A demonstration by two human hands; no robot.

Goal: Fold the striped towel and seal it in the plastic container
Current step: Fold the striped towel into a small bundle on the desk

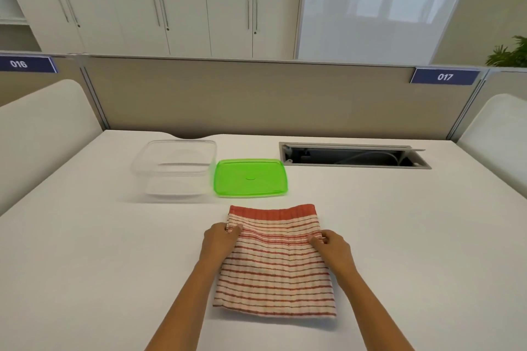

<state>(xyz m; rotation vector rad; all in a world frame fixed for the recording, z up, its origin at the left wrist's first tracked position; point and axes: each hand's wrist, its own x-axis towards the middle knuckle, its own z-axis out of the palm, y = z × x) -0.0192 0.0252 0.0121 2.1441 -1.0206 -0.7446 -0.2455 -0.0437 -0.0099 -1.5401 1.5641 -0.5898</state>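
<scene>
A red-and-white striped towel [275, 262] lies on the white desk in front of me, its top layer doubled over so a solid red band shows at the far edge. My left hand [221, 241] pinches the towel's left edge near the far corner. My right hand [332, 246] pinches its right edge at about the same height. Beyond the towel, a clear plastic container [174, 169] stands open and empty at the left. Its green lid [250, 177] lies flat beside it on the right, touching or nearly touching it.
An open cable hatch [353, 155] is sunk into the desk at the back right. A beige partition [256, 100] closes off the far edge, with white side dividers left and right. White cupboards stand behind.
</scene>
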